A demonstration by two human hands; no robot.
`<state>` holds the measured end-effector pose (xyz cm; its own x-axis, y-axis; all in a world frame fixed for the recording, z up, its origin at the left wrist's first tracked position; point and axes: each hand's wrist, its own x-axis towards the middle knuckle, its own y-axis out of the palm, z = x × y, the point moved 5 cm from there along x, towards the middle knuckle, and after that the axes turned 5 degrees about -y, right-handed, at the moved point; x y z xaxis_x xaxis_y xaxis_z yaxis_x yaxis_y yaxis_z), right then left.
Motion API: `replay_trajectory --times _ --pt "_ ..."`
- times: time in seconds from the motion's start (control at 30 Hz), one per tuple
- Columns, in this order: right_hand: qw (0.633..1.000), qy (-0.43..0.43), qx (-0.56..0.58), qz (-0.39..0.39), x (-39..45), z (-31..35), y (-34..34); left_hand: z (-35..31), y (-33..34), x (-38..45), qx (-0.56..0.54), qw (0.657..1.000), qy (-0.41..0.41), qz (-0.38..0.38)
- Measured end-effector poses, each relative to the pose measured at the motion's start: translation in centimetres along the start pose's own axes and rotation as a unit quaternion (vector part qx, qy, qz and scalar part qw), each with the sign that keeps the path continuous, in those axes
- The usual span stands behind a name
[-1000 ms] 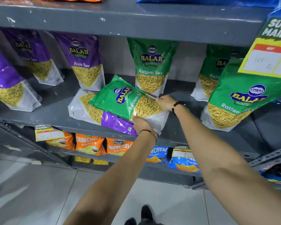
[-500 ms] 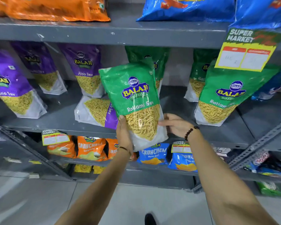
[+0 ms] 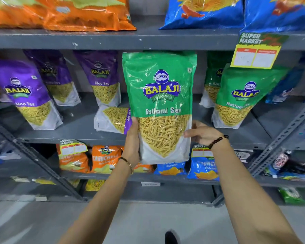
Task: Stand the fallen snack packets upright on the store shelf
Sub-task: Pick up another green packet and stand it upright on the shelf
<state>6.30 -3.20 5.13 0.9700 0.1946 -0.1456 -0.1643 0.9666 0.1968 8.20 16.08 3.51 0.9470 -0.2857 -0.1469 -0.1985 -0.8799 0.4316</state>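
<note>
The left hand (image 3: 133,143) and right hand (image 3: 202,133) are gripping the green Ratlami Sev packet (image 3: 159,95) by its lower edges, holding it upright before the middle shelf (image 3: 74,136). A purple Aloo Sev packet (image 3: 113,119) is lying flat on that shelf, just behind it.

Grey metal shelving (image 3: 113,40), pale tiled floor (image 3: 42,226)

Green Ratlami Sev packets: four, namely one held (image 3: 159,95), one hidden behind it (image 3: 167,51), and two right of the fingers (image 3: 243,95) (image 3: 212,80). Purple Aloo Sev packets: four, namely three upright left of the fingers (image 3: 23,92) (image 3: 55,76) (image 3: 102,78) and one lying flat (image 3: 113,118). Price tags: three (image 3: 255,51) (image 3: 72,147) (image 3: 201,150). Hands: two (image 3: 133,141) (image 3: 203,132). Wristbands: two (image 3: 127,162) (image 3: 217,140). Lower packets are too blurred to count.
</note>
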Motion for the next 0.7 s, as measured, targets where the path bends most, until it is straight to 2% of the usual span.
replay_trajectory --times 0.17,0.27,0.47,0.5,0.57,0.7 --pt "1.0 -0.01 0.01 0.007 -0.6 -0.4 0.4 0.3 -0.2 0.5 0.006 1.0 0.003 0.0" --pt "0.999 -0.014 0.047 0.016 -0.2 -1.0 0.0 1.3 -0.9 2.0 0.028 0.999 -0.023 -0.009" --pt "0.989 -0.019 0.097 -0.109 2.5 -2.9 -3.4 2.3 -0.3 6.4 0.083 0.991 -0.088 -0.055" --pt "0.985 -0.024 0.104 -0.133 3.1 -3.0 -4.2 1.8 0.2 7.3 0.089 0.992 -0.074 -0.055" --pt "0.977 -0.034 0.113 -0.179 4.4 -3.1 -5.9 1.5 1.2 9.8 0.101 0.993 -0.045 -0.038" --pt "0.958 -0.062 0.116 -0.256 6.9 -2.2 -8.6 3.1 1.9 15.9 0.125 0.99 -0.058 0.015"
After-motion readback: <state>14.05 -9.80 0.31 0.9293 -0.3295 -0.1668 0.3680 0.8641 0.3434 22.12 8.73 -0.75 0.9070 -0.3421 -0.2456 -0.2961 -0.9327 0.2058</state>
